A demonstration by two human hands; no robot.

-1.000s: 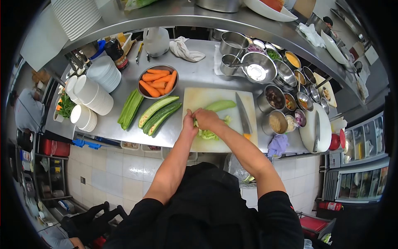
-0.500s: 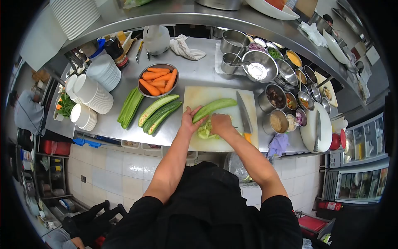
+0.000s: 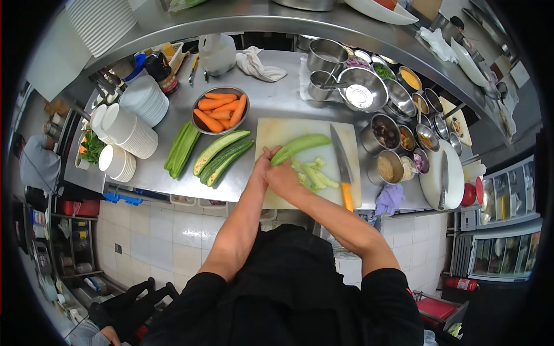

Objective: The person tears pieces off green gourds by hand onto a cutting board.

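While both hands meet at one end, a pale green vegetable slants over the cutting board

The long, slightly curved pale green vegetable (image 3: 301, 147) is above the upper middle part of the cutting board (image 3: 268, 130), its far tip just beside the knife (image 3: 341, 151). The left hand (image 3: 262, 164) has its grip closed on the near end. The right hand (image 3: 283, 180) is drawn in against the left, fingers curled; whether its grip holds anything is hidden. Light green pieces (image 3: 316, 173) lie loose on the board, to the right of the right hand. Beyond them rests the knife, its orange handle toward the person.

Left of the board, on the steel worktop (image 3: 156, 176), are cut green vegetables with pale, speckled faces (image 3: 218, 154), then ridged green ones (image 3: 182, 151). Behind these sits a metal bowl (image 3: 247, 118) of carrots (image 3: 218, 102). Farther left stand stacked white cups (image 3: 131, 135); toward the back are a jug (image 3: 217, 56) and a crumpled white cloth (image 3: 259, 66).

To the right, metal pots and bowls (image 3: 362, 89) crowd together, with a purple cloth (image 3: 389, 199) at the front edge. Another person (image 3: 39, 164) is visible at far left.
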